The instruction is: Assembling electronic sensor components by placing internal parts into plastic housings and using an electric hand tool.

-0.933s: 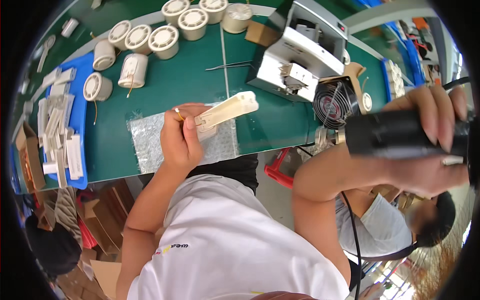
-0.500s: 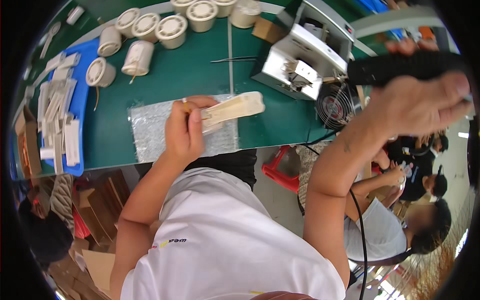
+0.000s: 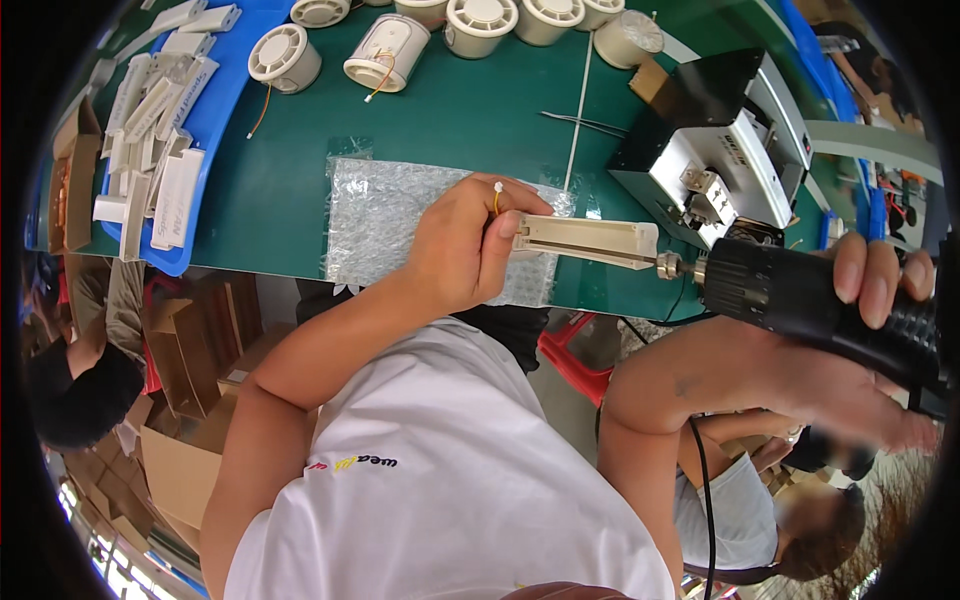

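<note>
My left hand [image 3: 462, 245] grips a long cream plastic housing [image 3: 592, 240] by one end, above the bubble-wrap sheet [image 3: 385, 215]. A thin yellow wire with a small white plug sticks up between its fingers. My right hand [image 3: 850, 345] is wrapped round a black electric screwdriver [image 3: 800, 295], held level at the right. The driver's metal tip points left and meets, or nearly meets, the free right end of the housing; contact cannot be made out. Parts of the right hand are smeared by motion.
A black-and-silver machine [image 3: 715, 150] stands right of the bubble wrap, tweezers [image 3: 585, 123] beside it. Several round cream fan units [image 3: 285, 58] line the far side. A blue tray [image 3: 215, 130] of white housings lies left. A black cable [image 3: 708, 500] hangs by my right arm; people sit nearby.
My right hand has brought the electric screwdriver down and level, its tip now at the housing's end. My left hand has turned the housing so its free end points right. The view has shifted.
</note>
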A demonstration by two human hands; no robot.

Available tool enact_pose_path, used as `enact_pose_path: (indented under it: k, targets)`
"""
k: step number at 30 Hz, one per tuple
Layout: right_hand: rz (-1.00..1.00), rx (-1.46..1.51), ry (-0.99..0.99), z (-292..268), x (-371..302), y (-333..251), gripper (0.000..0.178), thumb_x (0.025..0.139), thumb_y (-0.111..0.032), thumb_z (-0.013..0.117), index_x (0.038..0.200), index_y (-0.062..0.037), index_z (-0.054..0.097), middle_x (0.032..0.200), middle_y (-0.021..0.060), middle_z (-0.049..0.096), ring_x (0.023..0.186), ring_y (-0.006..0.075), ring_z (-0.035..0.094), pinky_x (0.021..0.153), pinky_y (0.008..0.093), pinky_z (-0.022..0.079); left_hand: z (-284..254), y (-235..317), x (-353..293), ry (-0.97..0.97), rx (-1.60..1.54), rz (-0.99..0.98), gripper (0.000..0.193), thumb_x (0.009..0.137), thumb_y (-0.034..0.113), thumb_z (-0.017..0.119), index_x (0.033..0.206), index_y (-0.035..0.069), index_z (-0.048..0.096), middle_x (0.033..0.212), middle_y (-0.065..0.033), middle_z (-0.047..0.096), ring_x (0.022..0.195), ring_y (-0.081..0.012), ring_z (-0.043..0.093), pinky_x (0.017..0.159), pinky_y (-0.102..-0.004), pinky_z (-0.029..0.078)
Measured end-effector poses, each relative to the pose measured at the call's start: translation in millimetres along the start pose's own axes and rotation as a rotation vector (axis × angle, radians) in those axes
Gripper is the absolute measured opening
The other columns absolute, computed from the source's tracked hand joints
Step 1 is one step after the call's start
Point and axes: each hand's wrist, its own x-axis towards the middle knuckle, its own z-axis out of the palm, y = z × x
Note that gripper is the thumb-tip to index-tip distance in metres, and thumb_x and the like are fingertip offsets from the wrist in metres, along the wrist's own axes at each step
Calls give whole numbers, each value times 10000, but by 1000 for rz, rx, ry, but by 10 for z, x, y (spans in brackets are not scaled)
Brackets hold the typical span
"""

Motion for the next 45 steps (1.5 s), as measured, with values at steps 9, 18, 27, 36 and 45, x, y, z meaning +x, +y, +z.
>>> enact_pose_path:
  k: [9, 18, 27, 36, 45]
  targets:
    - [192, 345, -30, 61, -94, 55, 567, 854, -509, 683, 995, -18, 437, 830, 45, 535, 648, 114, 572, 565, 231, 487, 11, -15, 31, 32, 14, 22, 47, 925, 6, 509, 928, 27, 467, 914, -101, 711, 790, -305, 657, 684, -380, 539]
    - [139, 434, -48, 19, -131, 21, 636, 777, -482, 762, 1024, -4, 422, 934, 54, 527, 673, 117, 588, 601, 229, 503, 60, -47, 43, 24, 10, 59, 75, 908, 6, 534, 963, 27, 487, 919, -101, 709, 811, -319, 672, 696, -384, 550]
    - [112, 341, -54, -190, 248, -591, 433, 937, -369, 634, 1029, -26, 387, 817, 113, 546, 701, 182, 626, 615, 276, 542, 0, 12, 1, -49, 22, -44, 75, 987, 86, 485, 953, 24, 461, 949, -157, 703, 917, -296, 685, 813, -374, 530]
    - [-477, -722, -2, -258, 675, 154, 416, 998, -401, 565, 1179, -43, 451, 736, 146, 597, 501, 203, 579, 429, 313, 503, 25, -16, 25, -40, -73, 31, 118, 1034, 107, 413, 958, 17, 412, 988, -203, 688, 959, -317, 666, 891, -410, 504]
    - [-113, -632, 78, -578, 651, -92, 686, 934, -627, 470, 1076, 44, 502, 804, 241, 600, 559, 300, 568, 554, 393, 515, 23, -18, 51, -57, -101, 10, 127, 1040, 121, 408, 962, 21, 403, 981, -205, 684, 949, -301, 657, 894, -414, 493]
